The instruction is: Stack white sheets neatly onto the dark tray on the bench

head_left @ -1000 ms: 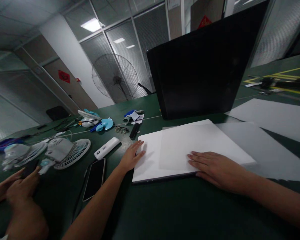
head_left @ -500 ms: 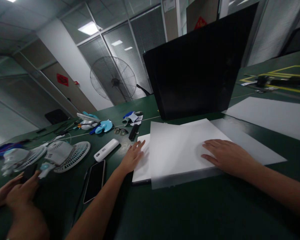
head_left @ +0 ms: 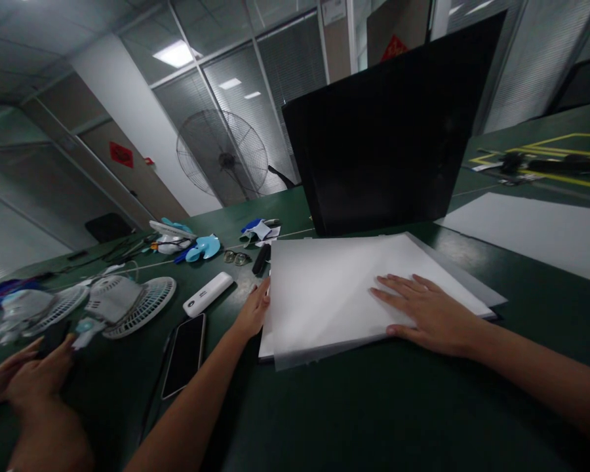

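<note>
The white board [head_left: 268, 341] is almost wholly hidden under the translucent sheet [head_left: 334, 295]; only a strip at its near-left corner and a sliver at the right edge are seen. Sheet and board lie on the green table [head_left: 373, 419], just in front of the black panel [head_left: 388, 131], which stands upright & blocks the room behind it. The right hand [head_left: 430, 311] is laid flat on the sheet's near-right part, fingers spread apart, nothing gripped. The left hand [head_left: 253, 311] is set at the sheet's left edge; fingertips are hidden by the sheet edge, so whether it is pinched can't be told. Both forearms are cut off by the frame bottom.

Left of the sheet a dark phone [head_left: 185, 354] lies face up, w/ a white power bank [head_left: 209, 294] beyond it; glasses [head_left: 236, 257] and a black pen-like item [head_left: 261, 259] lie nearer the panel. Further left, white fan grilles [head_left: 140, 305] and blue fan blades [head_left: 201, 248] are seen, blurred. At the bottom-left corner another person's hands [head_left: 29, 387] are seen, partly cut off, holding something dark that can't be made out.

No containers are seen. Right of the panel a 2nd white sheet [head_left: 535, 233] lies on the table. Behind: glass partitions w/ blinds, a large pedestal fan [head_left: 222, 157], ceiling lights
</note>
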A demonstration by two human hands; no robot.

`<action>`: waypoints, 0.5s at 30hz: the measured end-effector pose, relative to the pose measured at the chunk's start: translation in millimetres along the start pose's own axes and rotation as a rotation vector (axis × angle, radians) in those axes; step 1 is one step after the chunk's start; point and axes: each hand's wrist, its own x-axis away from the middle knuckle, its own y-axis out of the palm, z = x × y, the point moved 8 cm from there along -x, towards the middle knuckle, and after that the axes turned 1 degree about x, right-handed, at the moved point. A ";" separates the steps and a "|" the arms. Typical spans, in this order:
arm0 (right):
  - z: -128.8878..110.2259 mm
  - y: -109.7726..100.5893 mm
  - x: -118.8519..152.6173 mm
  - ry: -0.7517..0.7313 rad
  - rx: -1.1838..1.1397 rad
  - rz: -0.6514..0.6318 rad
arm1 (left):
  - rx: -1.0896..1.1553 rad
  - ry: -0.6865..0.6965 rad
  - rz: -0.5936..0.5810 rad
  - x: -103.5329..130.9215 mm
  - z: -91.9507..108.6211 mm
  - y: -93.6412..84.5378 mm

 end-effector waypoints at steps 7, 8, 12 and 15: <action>-10.4 -6.1 2.2 -0.006 -0.014 -0.034 | 0.057 -0.035 0.046 -0.1 -3.4 -3.2; -11.3 -6.1 2.3 -0.016 -0.018 -0.038 | 0.053 -0.042 0.043 -0.4 -3.9 -2.7; -10.4 -4.9 2.4 -0.050 -0.039 -0.032 | 0.008 -0.010 0.130 0.2 5.3 -12.0; -7.9 -3.4 2.1 -0.062 -0.052 -0.021 | -0.105 0.138 0.244 5.5 33.0 -29.2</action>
